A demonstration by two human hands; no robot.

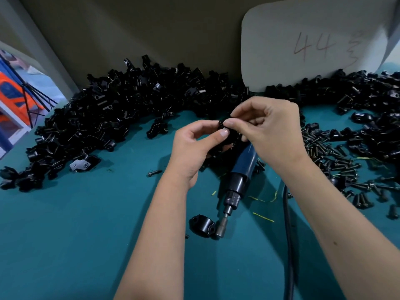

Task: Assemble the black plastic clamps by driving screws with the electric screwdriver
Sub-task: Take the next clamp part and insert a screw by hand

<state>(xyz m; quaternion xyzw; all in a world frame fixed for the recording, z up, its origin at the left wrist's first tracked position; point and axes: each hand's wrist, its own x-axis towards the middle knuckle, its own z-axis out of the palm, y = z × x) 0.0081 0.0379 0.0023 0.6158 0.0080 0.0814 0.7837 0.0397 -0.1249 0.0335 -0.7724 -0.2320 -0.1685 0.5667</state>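
Teal-green felt-like tabletop [75, 234] backed by a dull olive wall, with a rounded pale grey board [303, 44] marked "44" in red leaning at the upper right. Along the far edge and down the left, a long heap of loose black plastic clamp halves [104, 109]; at the right, a scatter of small dark screws [337, 161] mixed with more clamp pieces. Above the middle of the table, left hand [194, 148] and right hand [268, 131] brought together around a small black plastic clamp piece [229, 135]. Left thumb pressed on its near face, left fingers curled beneath and mostly hidden. Right thumb and forefinger pinched at the piece's top edge, remaining right fingers loosely curled behind it; whether a screw sits in that pinch, too small to tell. Directly below the hands, flat on the tabletop, a blue-bodied electric screwdriver with black collar and metal bit [238, 180], untouched by either hand, bit end pointing toward the near edge. Just beside the bit tip, on its left, a single black half-round clamp shell [202, 225] with two holes. Black power cable [287, 234] running down beside the right forearm. One stray screw [154, 173] lying left of the left wrist. Thin yellow strands [263, 217] on the surface near the tool.
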